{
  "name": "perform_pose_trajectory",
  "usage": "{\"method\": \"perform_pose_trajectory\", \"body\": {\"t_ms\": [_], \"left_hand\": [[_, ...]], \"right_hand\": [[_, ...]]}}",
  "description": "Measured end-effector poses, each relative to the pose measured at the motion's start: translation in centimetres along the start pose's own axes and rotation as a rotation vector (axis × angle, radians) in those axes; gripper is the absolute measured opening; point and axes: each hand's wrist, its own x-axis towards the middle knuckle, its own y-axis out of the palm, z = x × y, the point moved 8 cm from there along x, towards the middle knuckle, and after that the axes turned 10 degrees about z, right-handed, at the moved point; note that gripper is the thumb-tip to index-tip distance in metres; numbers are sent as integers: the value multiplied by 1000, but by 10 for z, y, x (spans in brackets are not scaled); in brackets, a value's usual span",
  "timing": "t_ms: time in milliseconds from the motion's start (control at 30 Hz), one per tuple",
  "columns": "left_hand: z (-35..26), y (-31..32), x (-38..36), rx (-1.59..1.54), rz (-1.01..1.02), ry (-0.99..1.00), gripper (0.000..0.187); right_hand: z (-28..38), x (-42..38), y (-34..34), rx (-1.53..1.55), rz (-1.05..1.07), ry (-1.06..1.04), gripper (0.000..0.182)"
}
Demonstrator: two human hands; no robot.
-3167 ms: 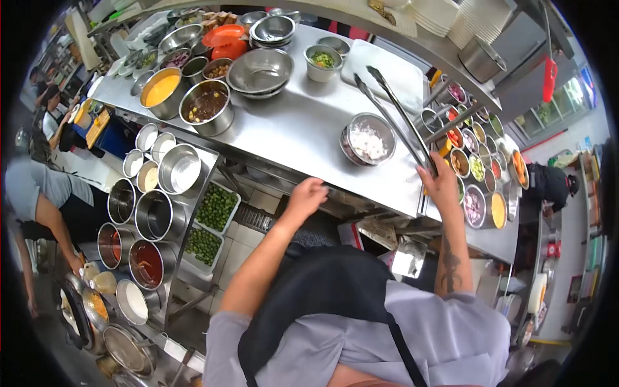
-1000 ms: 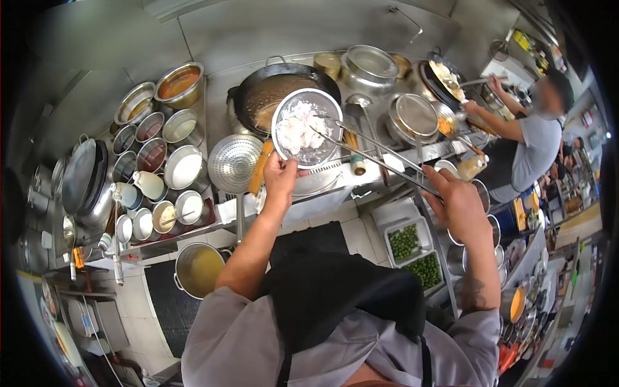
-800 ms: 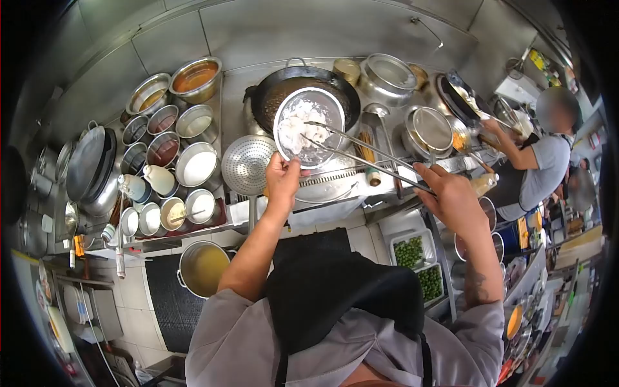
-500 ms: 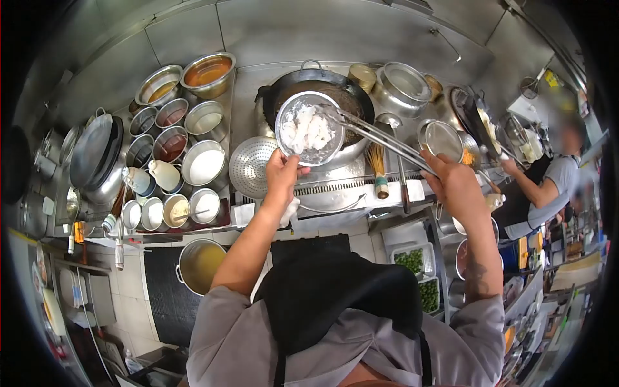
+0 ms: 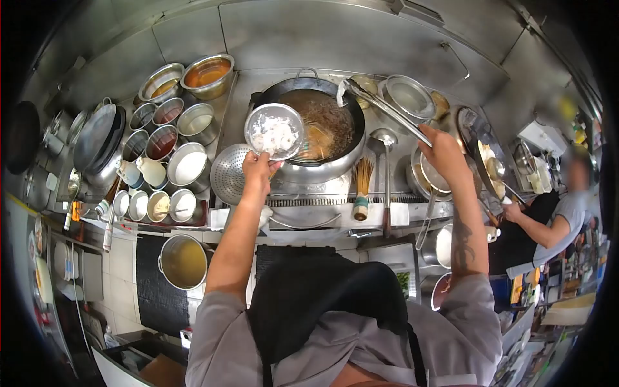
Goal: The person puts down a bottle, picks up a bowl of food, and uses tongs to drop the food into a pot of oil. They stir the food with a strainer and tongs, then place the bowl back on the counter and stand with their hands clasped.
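Observation:
My left hand (image 5: 258, 173) is closed on the near rim of a metal bowl (image 5: 285, 111), which is tilted over the left side of a wok (image 5: 265, 95). White, powdery-looking pieces (image 5: 276, 139) lie in the bowl. My right hand (image 5: 446, 155) grips long metal tongs (image 5: 394, 115) that reach over the wok's far right rim. A single white piece (image 5: 341, 94) hangs at the tongs' tips. Brown bubbling liquid fills the wok, and something golden (image 5: 316, 143) sits in it, partly hidden by the bowl.
A perforated skimmer (image 5: 227, 187) lies left of the wok. A bamboo brush (image 5: 362, 187) and a ladle (image 5: 385, 138) lie to its right. Metal seasoning pots (image 5: 188, 164) crowd the left counter. A co-worker (image 5: 548, 226) stands at another wok on the right. A large pot (image 5: 183, 261) stands below.
The bowl has moved left, uncovering more of the wok. The tongs have left the bowl and swung up and right with a white piece at their tips.

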Motion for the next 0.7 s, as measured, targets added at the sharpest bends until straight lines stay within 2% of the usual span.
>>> {"method": "perform_pose_trajectory", "body": {"t_ms": [167,233,367,500,633,700], "left_hand": [[-2,12,-24,-26,-83,98,16],[-5,17,-38,-18,-127,109,15],[-12,22,-51,-27,-129,139,11],[-19,13,-50,7,-120,169,11],[-37,8,-51,8,-103,245,8],[-41,-5,-43,39,-119,245,6]], "right_hand": [[-67,46,76,20,134,1,37],[-81,61,113,15,286,50,37],[-95,79,152,16,204,57,42],[-64,78,97,72,197,166,42],[-5,70,15,103,0,-59,44],[39,60,-23,133,37,-142,44]]}}
